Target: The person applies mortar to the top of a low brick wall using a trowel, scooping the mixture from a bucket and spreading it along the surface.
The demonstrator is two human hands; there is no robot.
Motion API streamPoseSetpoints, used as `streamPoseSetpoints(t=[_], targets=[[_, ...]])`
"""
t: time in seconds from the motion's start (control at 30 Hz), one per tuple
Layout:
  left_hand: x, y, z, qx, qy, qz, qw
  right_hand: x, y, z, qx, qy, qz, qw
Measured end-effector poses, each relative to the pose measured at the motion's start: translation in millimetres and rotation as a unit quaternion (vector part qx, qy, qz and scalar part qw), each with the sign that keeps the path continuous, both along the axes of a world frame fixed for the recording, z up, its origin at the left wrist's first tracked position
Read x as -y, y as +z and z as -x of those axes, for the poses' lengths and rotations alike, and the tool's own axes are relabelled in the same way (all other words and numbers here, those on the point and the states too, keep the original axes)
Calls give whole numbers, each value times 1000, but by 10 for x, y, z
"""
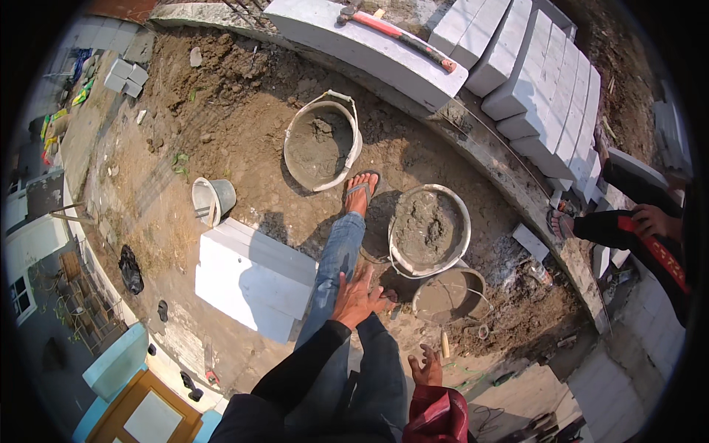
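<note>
Bare earth building site, curved block wall under way, viewed from above.

Left hand [360, 297] hangs open, fingers spread, holding nothing, just this side of the metal mortar pan [429, 230]; it sits over the person's jeans-clad leg. Right hand [426, 366] also open, fingers loosely curled, empty, nearer the viewer than the pan and just beside a wooden tool handle [445, 344] lying on the ground. Pan holds wet grey mortar. Touching the pan's near edge: a smaller bucket [449, 295] of grey slurry. Beyond the pan, past the sandalled foot [360, 190]: a white bucket [323, 140] of mortar. Left of the pan: stacked white blocks [251, 277], with a small grey pail [212, 199] beyond them. Far side of the pan: the curved wall [377, 48] with a red-handled hammer [402, 33] on top. Right of the pan: another person's hand [653, 219] and dark sleeve.
</note>
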State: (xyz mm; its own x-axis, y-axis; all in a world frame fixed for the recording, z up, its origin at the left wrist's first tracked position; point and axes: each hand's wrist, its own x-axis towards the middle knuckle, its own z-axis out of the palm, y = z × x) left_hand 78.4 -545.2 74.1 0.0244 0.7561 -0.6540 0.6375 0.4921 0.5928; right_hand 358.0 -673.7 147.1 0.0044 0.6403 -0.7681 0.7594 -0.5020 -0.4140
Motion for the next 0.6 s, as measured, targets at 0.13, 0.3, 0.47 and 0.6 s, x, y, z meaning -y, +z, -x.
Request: streamPoseSetpoints(t=[0.13,0.3,0.47,0.6], targets=[[834,653,331,-74,-58,-14,996,952,288,-140,-24,66,131,989],[1475,843,22,-159,-98,38,982,1405,-21,-387,-85,-31,118,989],[1687,592,-7,-249,-165,100,949,947,-409,-718,65,-97,-8,993],[1878,565,-91,-246,-179,124,944,853,-942,-1299,195,-102,-60,974]])
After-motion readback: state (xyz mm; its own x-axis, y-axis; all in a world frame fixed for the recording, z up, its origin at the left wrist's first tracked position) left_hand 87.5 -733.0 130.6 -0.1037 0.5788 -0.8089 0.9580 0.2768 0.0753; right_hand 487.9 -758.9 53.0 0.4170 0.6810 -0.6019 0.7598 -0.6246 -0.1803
